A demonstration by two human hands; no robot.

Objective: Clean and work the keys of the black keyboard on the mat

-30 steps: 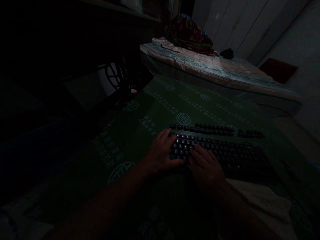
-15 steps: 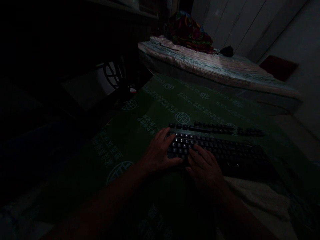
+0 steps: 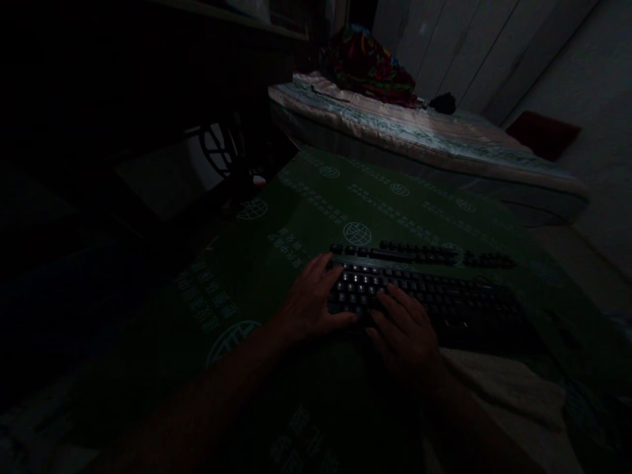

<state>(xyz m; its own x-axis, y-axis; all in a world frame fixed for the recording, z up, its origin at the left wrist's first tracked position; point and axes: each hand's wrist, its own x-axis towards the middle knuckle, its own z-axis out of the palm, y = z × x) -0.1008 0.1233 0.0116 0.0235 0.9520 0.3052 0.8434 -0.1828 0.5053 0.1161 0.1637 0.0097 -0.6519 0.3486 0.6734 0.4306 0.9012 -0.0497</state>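
A black keyboard point(image 3: 444, 299) lies on the green printed board. My left hand point(image 3: 309, 299) rests at its left end, fingers spread apart, index finger over the upper keys and thumb stretched along the near edge. My right hand point(image 3: 407, 332) is laid over the keys just right of that, fingers extended and apart, fingertips touching or very close to the key tops. Several keys between the hands catch light and show pale marks. Beyond the keyboard's far edge, loose black keycaps point(image 3: 419, 253) sit in rows, among them a long bar-shaped one.
The green board point(image 3: 316, 197) carries white globe prints and lettering. A light cloth point(image 3: 508, 395) lies by my right forearm. Behind stands a bed point(image 3: 419, 131) with a colourful floral bundle point(image 3: 370, 66). Dark furniture with a spoked wheel point(image 3: 220, 151) stands left. The room is very dim.
The whole view has shifted slightly. My right hand's fingers have moved a little on the keys; my left hand stays at the keyboard's left end.
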